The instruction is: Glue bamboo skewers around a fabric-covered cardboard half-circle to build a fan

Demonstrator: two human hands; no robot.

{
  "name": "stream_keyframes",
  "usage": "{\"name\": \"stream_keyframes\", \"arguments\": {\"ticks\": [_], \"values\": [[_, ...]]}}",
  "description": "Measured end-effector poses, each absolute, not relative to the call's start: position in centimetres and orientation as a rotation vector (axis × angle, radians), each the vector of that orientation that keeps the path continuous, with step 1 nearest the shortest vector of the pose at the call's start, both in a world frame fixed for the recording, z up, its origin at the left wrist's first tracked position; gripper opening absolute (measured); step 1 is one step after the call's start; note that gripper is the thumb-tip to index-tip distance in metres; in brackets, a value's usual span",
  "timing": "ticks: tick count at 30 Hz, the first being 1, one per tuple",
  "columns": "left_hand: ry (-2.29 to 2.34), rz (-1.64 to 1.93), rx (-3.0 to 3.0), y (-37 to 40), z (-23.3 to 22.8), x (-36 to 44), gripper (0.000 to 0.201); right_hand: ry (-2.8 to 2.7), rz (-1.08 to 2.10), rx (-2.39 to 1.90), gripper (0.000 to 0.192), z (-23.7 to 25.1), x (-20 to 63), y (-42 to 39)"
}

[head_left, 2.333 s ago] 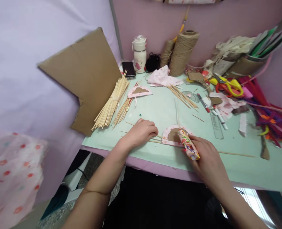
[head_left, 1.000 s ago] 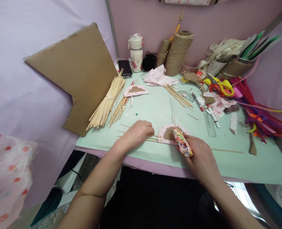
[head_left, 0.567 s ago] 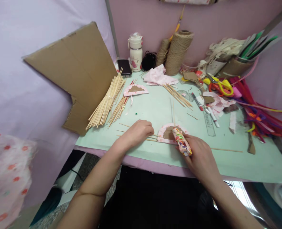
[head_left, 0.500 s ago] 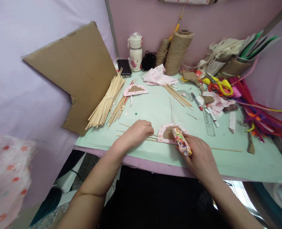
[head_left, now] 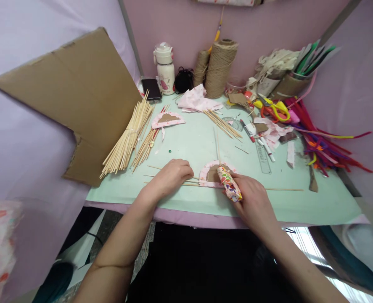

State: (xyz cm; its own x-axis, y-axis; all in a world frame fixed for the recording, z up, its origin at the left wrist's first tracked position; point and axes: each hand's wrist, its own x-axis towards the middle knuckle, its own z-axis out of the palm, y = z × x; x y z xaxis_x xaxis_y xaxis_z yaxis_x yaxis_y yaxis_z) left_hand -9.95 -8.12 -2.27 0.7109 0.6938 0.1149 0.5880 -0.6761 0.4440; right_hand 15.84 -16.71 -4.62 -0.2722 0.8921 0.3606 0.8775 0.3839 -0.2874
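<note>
My left hand (head_left: 175, 174) rests low over the table with its fingers curled together on a thin bamboo skewer (head_left: 191, 180). More skewers lie beneath that hand, their ends reaching the left side of a half-round cardboard piece (head_left: 205, 172) edged in pink patterned cloth. Closed around a chunky tool with a colourful printed covering (head_left: 229, 184), my right hand (head_left: 252, 195) holds it over the right part of this piece. The tool's exact kind is unclear. A thin stick (head_left: 218, 147) stretches away from the piece's top edge.
A second half-round piece (head_left: 169, 119), a skewer bundle (head_left: 128, 136) and a large cardboard sheet (head_left: 79, 92) are at left. Behind stand a bottle (head_left: 165, 71) and a twine spool (head_left: 220, 69). Scissors (head_left: 279, 110), a ruler (head_left: 263, 158) and pipe cleaners (head_left: 325, 143) lie right.
The whole view has shifted, so everything appears further left. Both hands keep nearly the same places over the cardboard piece and skewers, and their holds look unchanged.
</note>
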Motion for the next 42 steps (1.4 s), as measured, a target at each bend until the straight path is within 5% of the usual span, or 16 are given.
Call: {"name": "stream_keyframes", "arguments": {"ticks": [11,42], "values": [[0.993,0.366,2.497,-8.3,-1.8,-10.0,0.014,-2.173,0.064,-1.522,0.027,-4.7,15.9,-16.7],[0.897,0.335,2.641,-7.9,-2.5,-9.6,0.025,-2.201,0.010,-1.502,0.026,-4.7,16.0,-16.6]]}}
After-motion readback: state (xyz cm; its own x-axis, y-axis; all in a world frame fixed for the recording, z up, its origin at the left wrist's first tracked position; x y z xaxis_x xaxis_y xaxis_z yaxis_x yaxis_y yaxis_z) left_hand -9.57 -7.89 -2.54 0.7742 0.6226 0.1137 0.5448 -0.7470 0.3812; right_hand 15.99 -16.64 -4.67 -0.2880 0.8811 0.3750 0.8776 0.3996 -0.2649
